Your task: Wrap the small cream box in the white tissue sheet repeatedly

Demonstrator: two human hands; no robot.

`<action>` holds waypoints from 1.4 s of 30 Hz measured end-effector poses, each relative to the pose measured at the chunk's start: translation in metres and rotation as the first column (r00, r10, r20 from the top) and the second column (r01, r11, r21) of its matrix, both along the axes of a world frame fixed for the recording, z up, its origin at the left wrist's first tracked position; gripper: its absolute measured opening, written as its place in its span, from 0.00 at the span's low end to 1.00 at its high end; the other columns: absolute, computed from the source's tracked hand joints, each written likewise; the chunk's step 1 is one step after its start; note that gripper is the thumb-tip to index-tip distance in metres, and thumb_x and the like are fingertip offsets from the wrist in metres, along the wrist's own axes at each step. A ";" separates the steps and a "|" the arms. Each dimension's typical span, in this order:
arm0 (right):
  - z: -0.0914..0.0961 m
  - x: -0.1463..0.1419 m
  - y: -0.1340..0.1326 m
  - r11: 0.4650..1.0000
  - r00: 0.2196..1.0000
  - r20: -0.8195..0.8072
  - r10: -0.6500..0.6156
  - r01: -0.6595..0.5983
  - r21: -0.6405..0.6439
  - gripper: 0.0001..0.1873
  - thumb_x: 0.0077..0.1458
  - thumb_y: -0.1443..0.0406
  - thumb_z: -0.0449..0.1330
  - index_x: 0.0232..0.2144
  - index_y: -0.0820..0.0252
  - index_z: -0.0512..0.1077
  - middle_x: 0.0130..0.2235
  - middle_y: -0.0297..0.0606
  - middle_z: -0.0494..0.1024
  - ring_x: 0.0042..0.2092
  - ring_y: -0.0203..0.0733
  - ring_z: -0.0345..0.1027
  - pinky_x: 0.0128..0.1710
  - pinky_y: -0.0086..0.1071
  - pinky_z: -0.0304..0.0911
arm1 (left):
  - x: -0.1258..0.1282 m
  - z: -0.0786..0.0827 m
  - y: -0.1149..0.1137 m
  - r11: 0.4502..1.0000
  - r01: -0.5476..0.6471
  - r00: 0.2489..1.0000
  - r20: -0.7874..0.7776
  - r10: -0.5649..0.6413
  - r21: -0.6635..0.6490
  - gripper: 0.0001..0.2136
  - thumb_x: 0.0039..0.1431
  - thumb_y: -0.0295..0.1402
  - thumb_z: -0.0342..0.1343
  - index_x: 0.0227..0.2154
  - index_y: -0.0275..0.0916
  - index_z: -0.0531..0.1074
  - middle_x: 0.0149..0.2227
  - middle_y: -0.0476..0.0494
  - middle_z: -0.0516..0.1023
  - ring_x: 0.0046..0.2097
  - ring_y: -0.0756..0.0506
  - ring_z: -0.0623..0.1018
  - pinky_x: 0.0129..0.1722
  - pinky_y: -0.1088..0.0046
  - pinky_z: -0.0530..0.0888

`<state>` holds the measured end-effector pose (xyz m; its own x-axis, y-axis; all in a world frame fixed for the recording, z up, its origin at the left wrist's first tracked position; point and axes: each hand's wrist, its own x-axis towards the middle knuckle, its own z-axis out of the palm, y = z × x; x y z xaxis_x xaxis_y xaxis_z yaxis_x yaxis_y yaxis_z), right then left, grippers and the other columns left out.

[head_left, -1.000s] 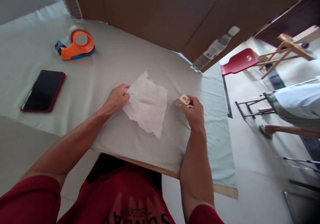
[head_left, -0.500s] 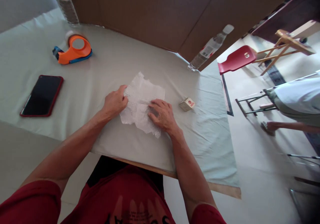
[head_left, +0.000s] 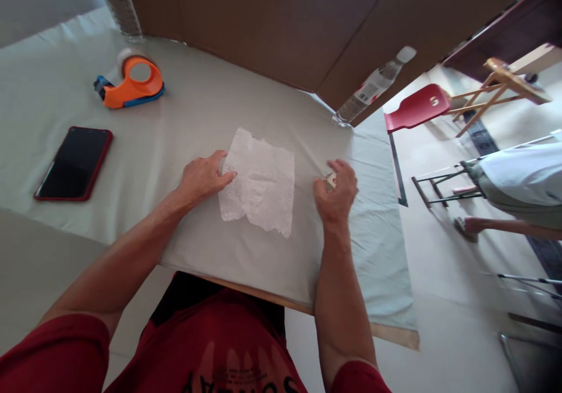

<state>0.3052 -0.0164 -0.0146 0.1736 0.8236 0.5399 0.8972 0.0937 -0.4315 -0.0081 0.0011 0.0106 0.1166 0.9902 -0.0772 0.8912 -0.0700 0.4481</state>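
Note:
A crinkled, whitish sheet of bubble wrap [head_left: 261, 182] with ragged edges lies spread on the cloth-covered table. My left hand [head_left: 204, 176] grips its left edge, the thumb lying on top and the index finger at the border. To the right of the sheet, my right hand [head_left: 337, 194] has its thumb and fingers closed around a small box [head_left: 330, 180]. Only the box's pale upper part, with a red mark, shows between the fingers; the rest is hidden by the hand.
An orange tape dispenser [head_left: 134, 82] and a phone [head_left: 74, 163] in a red case lie at left. Plastic bottles [head_left: 373, 88] stand against a brown cardboard panel [head_left: 263, 24] at the back. Beyond the table's right edge are a red chair [head_left: 419, 109] and a seated person [head_left: 522, 173].
My right hand has left the sheet and moved right to the small box, closing around it. The sheet now lies flatter. My left hand stays at its left edge, thumb further over it.

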 end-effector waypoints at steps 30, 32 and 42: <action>-0.012 -0.072 -0.017 0.785 0.843 -0.261 0.470 -0.535 -0.312 0.29 0.54 0.58 0.61 0.58 0.56 0.67 0.56 0.46 0.76 0.55 0.51 0.71 0.57 0.49 0.63 | -0.001 -0.007 0.001 0.983 0.176 0.981 -0.090 -0.172 0.045 0.25 0.59 0.29 0.48 0.60 0.39 0.67 0.41 0.40 0.81 0.44 0.40 0.79 0.42 0.66 0.71; -0.013 -0.074 -0.017 0.789 0.842 -0.266 0.469 -0.535 -0.303 0.27 0.55 0.58 0.60 0.57 0.54 0.68 0.56 0.44 0.77 0.54 0.51 0.72 0.56 0.48 0.63 | -0.001 -0.007 0.001 0.984 0.175 0.981 -0.087 -0.171 0.041 0.24 0.59 0.29 0.48 0.59 0.40 0.67 0.40 0.40 0.81 0.43 0.40 0.79 0.42 0.67 0.71; -0.012 -0.072 -0.016 0.763 0.823 -0.310 0.476 -0.562 -0.319 0.30 0.53 0.59 0.62 0.59 0.57 0.66 0.57 0.47 0.75 0.55 0.49 0.71 0.56 0.47 0.64 | -0.003 -0.004 -0.002 0.926 0.033 0.972 0.205 -0.118 0.377 0.17 0.56 0.33 0.51 0.45 0.36 0.78 0.43 0.38 0.76 0.35 0.47 0.75 0.40 0.68 0.73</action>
<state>0.2333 -0.0323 -0.0271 -0.2743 0.9471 0.1667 0.6491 0.3102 -0.6945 -0.0114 -0.0006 0.0062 0.1638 0.9306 0.3272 0.7589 -0.3308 0.5610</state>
